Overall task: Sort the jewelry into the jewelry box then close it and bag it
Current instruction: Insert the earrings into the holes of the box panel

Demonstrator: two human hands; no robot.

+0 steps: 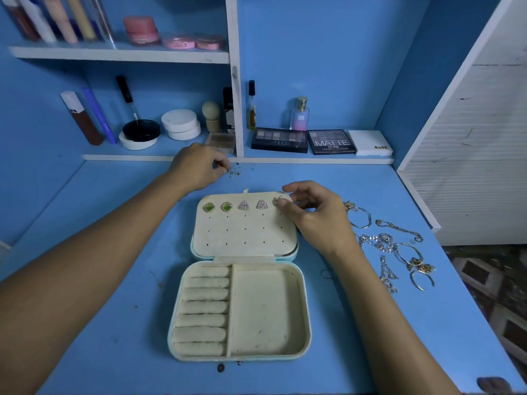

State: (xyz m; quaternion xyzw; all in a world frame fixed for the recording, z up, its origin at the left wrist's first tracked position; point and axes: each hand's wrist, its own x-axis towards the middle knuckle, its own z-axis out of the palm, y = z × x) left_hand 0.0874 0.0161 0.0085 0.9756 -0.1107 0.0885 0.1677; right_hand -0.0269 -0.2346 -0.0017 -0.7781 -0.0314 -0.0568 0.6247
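Note:
A cream jewelry box [268, 312] lies open on the blue desk, its lid panel [245, 235] flat behind the tray. Two green earrings [218, 207] and two silver triangular earrings [253, 205] sit in the lid's top row. My right hand [313, 215] pinches a small earring [277, 200] at the lid's top right corner. My left hand [196, 166] is behind the box, its fingertips pinching at tiny earring backs [234, 171] scattered on the desk. Necklaces, bracelets and rings [399, 246] lie loose to the right of the box.
Shelves at the back hold makeup palettes [305, 141], a perfume bottle [299, 114], round compacts [179, 124] and tubes. A white slatted panel [470, 138] stands at the right. The desk edge drops off at the far right.

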